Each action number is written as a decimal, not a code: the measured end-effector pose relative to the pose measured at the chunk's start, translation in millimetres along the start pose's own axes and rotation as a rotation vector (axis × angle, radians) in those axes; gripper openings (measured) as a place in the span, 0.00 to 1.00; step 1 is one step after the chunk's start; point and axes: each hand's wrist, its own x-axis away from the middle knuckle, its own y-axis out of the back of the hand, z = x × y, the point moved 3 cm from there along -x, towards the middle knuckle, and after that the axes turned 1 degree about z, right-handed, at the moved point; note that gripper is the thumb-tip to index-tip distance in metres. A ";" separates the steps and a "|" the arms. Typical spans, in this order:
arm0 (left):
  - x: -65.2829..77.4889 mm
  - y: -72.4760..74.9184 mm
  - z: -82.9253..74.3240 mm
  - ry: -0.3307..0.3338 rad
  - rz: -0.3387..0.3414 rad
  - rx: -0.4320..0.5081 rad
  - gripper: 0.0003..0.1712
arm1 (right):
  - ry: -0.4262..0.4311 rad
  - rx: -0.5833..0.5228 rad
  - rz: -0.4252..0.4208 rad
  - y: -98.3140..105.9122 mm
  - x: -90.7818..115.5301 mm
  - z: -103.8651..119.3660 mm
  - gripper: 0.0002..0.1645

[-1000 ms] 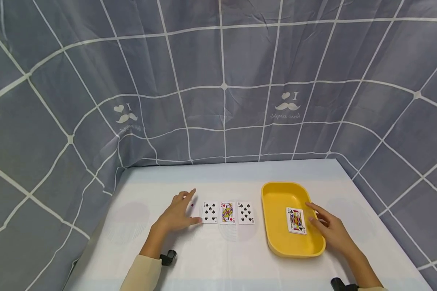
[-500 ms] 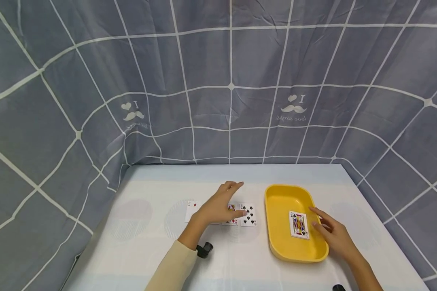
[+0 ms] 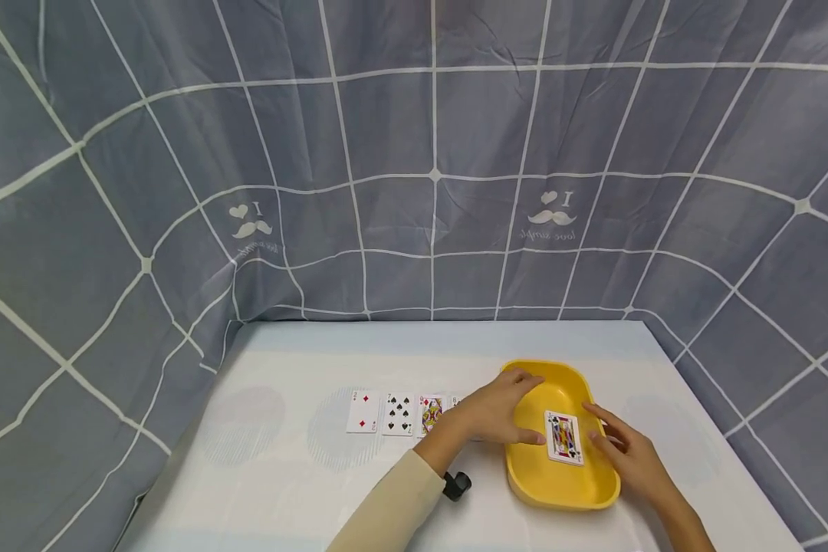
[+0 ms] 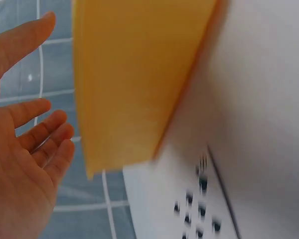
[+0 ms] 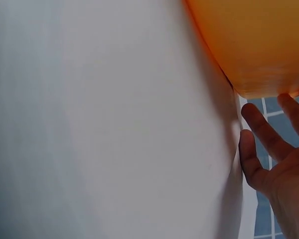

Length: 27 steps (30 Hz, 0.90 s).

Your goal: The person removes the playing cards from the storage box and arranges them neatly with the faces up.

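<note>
In the head view my left hand (image 3: 493, 410) reaches over the left rim of a yellow tray (image 3: 524, 483), its fingers spread and holding nothing. The left wrist view shows the left palm and fingers (image 4: 57, 164) apart from the tray's wall. A jack of clubs (image 3: 563, 438) lies face up in the tray, on what looks like a small stack of cards. My right hand (image 3: 631, 452) rests at the tray's right rim, with thumb and index finger over the edge. Its other fingers lie loose beside the outer wall (image 5: 269, 55) in the right wrist view.
Left of the tray, a row of face-up cards lies on the white table (image 3: 262, 491): a two of diamonds (image 3: 363, 412), a seven of spades (image 3: 398, 415), a queen of diamonds (image 3: 431, 412) and an eight, partly hidden by my left arm. A grey curtain (image 3: 386, 215) surrounds the table.
My left hand has moved right, from beside the two of diamonds, across the row, to the tray's left rim. The right hand stays at the right rim. The cards have not visibly moved.
</note>
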 end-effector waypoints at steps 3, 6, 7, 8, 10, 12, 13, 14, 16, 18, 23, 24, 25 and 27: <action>-10.9 -10.3 -9.3 -0.005 0.037 -0.030 0.54 | 0.016 0.004 -0.006 -1.0 0.7 0.2 0.27; -21.7 -20.1 -16.5 0.009 0.059 -0.092 0.57 | 0.033 -0.002 -0.013 -1.9 1.4 1.0 0.27; -25.3 -23.6 -18.3 0.020 0.061 -0.124 0.58 | 0.034 -0.006 -0.011 -2.2 1.7 1.2 0.27; -28.7 -26.7 -20.1 0.037 0.065 -0.161 0.59 | 0.032 -0.013 -0.009 -2.3 2.1 1.6 0.27; -35.5 -32.9 -23.0 0.074 0.073 -0.246 0.62 | 0.025 -0.021 -0.008 -2.3 2.1 2.2 0.27; -41.3 -38.7 -26.0 0.112 0.094 -0.323 0.65 | 0.021 -0.023 -0.008 -2.4 1.3 3.0 0.27; -43.5 -41.3 -27.1 0.131 0.107 -0.352 0.67 | 0.020 -0.018 -0.008 -2.6 0.7 3.3 0.27; -45.3 -43.7 -28.2 0.147 0.121 -0.375 0.68 | 0.023 -0.017 -0.010 -2.8 -0.1 3.5 0.27; -47.2 -49.1 -29.8 0.172 0.150 -0.410 0.70 | 0.037 -0.016 -0.013 -3.3 -0.8 3.6 0.27; -47.6 -54.0 -30.9 0.188 0.170 -0.442 0.71 | 0.045 -0.030 -0.006 -3.9 -0.3 3.3 0.27; -50.3 -64.0 -31.1 0.212 0.196 -0.513 0.64 | 0.056 -0.051 0.004 -4.3 0.6 2.7 0.27; -51.3 -65.2 -31.2 0.215 0.196 -0.516 0.62 | 0.060 -0.047 -0.001 -3.9 0.4 2.8 0.27; -52.4 -66.0 -31.4 0.217 0.194 -0.512 0.60 | 0.063 -0.040 -0.003 -3.7 0.5 2.9 0.27; -53.8 -66.9 -32.1 0.214 0.192 -0.508 0.55 | 0.071 -0.025 -0.010 -3.1 0.5 2.4 0.27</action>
